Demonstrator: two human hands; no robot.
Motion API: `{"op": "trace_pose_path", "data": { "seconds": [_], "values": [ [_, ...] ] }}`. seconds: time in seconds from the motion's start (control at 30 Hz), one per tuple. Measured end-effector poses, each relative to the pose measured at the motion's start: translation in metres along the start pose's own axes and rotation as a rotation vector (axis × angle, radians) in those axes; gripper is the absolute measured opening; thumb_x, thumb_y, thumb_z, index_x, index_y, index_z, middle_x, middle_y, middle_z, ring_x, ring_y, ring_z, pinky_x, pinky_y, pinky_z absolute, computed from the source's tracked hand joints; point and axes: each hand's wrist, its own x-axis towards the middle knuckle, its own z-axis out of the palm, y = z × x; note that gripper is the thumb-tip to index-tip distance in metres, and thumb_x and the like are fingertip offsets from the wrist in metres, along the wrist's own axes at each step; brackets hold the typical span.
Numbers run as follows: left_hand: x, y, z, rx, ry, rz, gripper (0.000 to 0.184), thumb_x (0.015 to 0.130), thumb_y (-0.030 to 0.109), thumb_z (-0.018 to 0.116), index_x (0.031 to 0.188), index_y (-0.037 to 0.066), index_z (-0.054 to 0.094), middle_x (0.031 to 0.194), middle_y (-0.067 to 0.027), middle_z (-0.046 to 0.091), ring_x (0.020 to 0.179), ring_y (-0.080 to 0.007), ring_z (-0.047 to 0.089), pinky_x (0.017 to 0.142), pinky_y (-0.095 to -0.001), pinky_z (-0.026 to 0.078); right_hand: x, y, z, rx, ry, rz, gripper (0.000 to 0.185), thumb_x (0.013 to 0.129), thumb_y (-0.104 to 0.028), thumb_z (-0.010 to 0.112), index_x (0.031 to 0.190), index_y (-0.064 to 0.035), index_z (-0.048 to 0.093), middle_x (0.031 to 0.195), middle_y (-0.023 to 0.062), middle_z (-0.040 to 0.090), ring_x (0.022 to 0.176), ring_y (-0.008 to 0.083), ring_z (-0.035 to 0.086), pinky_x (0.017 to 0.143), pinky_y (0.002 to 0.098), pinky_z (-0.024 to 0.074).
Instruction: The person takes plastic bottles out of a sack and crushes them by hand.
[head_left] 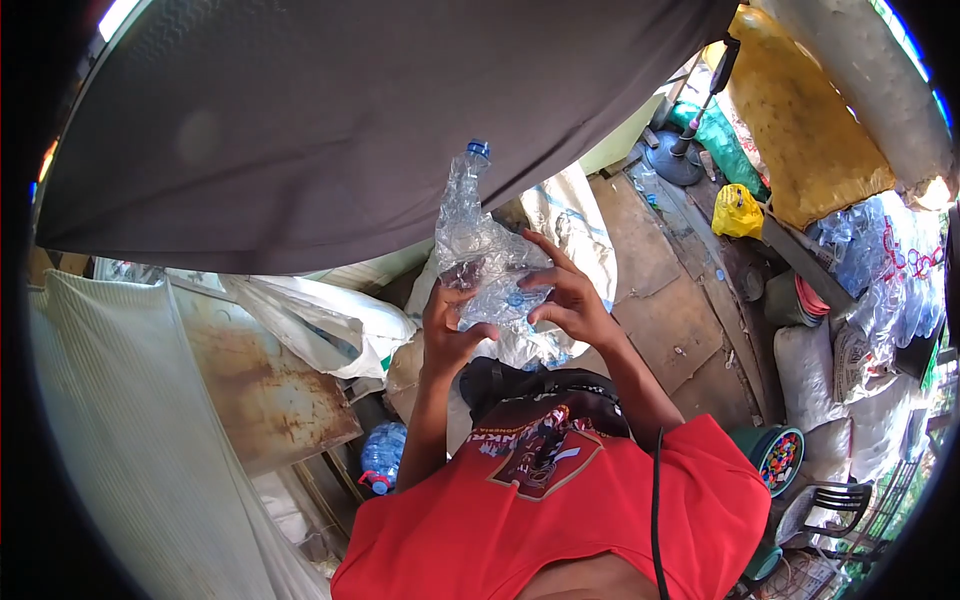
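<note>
Left hand (455,322) is curled around the near-left side of a crumpled clear plastic bottle (470,235), thumb bent in underneath. Right hand (568,295) has the other side, fingers kinda fanned out and thumb curving back toward the left one, so both hands are basically clamped on the same bunch of plastic. Can't really tell if it's one bottle or a couple squished together, but a blue cap (479,149) sticks up past the fingers, and there's another bit of blue down between the hands. They're apart from each other, with the crinkly stuff filling the gap.

Just beyond and below the right hand there's a white sack (580,225) on the brown floor boards (675,325). White sheeting (335,315) lies off to the left of the left hand, with a rusty panel (265,395) past it. Nearer the body from that hand is a big bluish jug (384,450) with a red handle. Way out right of the right hand: a yellow bag (737,211), plus a green tub (757,440) of colourful little caps (781,463) closer in to the body.
</note>
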Motion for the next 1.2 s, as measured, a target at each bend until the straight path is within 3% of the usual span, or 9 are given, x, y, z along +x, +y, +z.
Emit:
{"op": "trace_pose_path", "data": {
  "seconds": [0.2,0.4,0.47,0.57,0.7,0.8,0.9,1.0,1.2],
  "values": [
    [-0.003,0.017,0.006,0.115,-0.026,-0.140,0.056,0.064,0.020,0.091,0.106,0.002,0.057,0.115,-0.0131,0.059,0.105,-0.0220,0.061,0.087,-0.0340,0.051,0.004,-0.001,-0.003,-0.211,-0.077,-0.219,0.036,0.069,-0.025,0.083,0.095,-0.0059,0.068,0.141,0.0183,0.048,0.129,0.0344,0.049,0.097,0.0409,0.0469],
    [0.007,0.030,0.021,0.228,0.133,0.051,0.054,0.063,0.040,0.090,0.089,0.004,0.059,0.089,-0.0067,0.062,0.090,-0.0177,0.063,0.081,-0.0316,0.049,0.007,-0.015,0.013,-0.235,0.146,-0.322,0.044,0.061,-0.032,0.089,0.092,-0.0078,0.069,0.136,0.0154,0.051,0.132,0.0350,0.043,0.110,0.0442,0.0321],
    [0.005,0.024,0.015,0.296,0.118,0.128,0.052,0.064,0.040,0.089,0.086,0.004,0.060,0.088,-0.0062,0.061,0.087,-0.0166,0.062,0.079,-0.0300,0.048,0.002,-0.005,0.011,-0.090,0.114,-0.110,0.048,0.059,-0.029,0.091,0.095,-0.0072,0.068,0.126,0.0129,0.057,0.132,0.0292,0.042,0.111,0.0447,0.0282],
    [0.006,0.028,0.014,0.299,0.120,0.140,0.040,0.067,0.030,0.088,0.081,0.004,0.061,0.086,-0.0068,0.064,0.080,-0.0177,0.063,0.073,-0.0294,0.048,-0.008,0.002,0.011,0.264,0.061,0.216,0.045,0.063,-0.019,0.090,0.098,-0.0051,0.065,0.108,0.0093,0.064,0.117,0.0199,0.052,0.105,0.0401,0.0381],
    [0.003,0.025,0.018,0.363,0.172,0.071,0.035,0.069,0.026,0.088,0.079,0.004,0.063,0.082,-0.0064,0.064,0.073,-0.0161,0.061,0.069,-0.0289,0.048,-0.016,0.010,0.014,0.346,0.170,0.172,0.043,0.072,-0.010,0.085,0.108,-0.0044,0.061,0.111,0.0127,0.063,0.108,0.0216,0.059,0.097,0.0374,0.0455],
    [-0.004,0.020,0.029,0.359,0.272,-0.141,0.036,0.072,0.023,0.086,0.090,0.003,0.062,0.091,-0.0068,0.064,0.077,-0.0146,0.060,0.070,-0.0282,0.049,-0.001,-0.014,0.030,0.460,0.322,0.118,0.052,0.076,-0.005,0.081,0.121,-0.0040,0.054,0.117,0.0163,0.061,0.108,0.0248,0.060,0.094,0.0374,0.0475],
    [0.006,0.009,0.044,0.162,0.410,0.109,0.046,0.077,0.017,0.083,0.112,0.001,0.058,0.104,-0.0077,0.061,0.081,-0.0147,0.059,0.072,-0.0278,0.049,0.007,-0.035,0.035,0.459,0.404,0.037,0.066,0.078,-0.004,0.078,0.134,-0.0039,0.045,0.122,0.0164,0.059,0.110,0.0252,0.059,0.093,0.0353,0.0486],
    [0.010,0.027,0.056,0.076,0.411,-0.059,0.062,0.082,0.013,0.078,0.132,0.000,0.045,0.118,-0.0098,0.057,0.089,-0.0173,0.060,0.078,-0.0282,0.050,0.003,-0.014,0.021,0.330,0.323,0.263,0.061,0.080,-0.005,0.077,0.133,-0.0027,0.047,0.123,0.0128,0.059,0.108,0.0208,0.060,0.092,0.0325,0.0490],
    [0.012,0.020,0.036,0.110,0.212,-0.373,0.052,0.088,0.017,0.072,0.131,0.001,0.049,0.109,-0.0074,0.061,0.096,-0.0152,0.057,0.085,-0.0280,0.046,0.003,-0.001,0.009,0.345,0.248,0.447,0.048,0.081,-0.011,0.077,0.123,0.0012,0.055,0.107,0.0061,0.065,0.095,0.0140,0.059,0.085,0.0292,0.0476]
  ]
}}
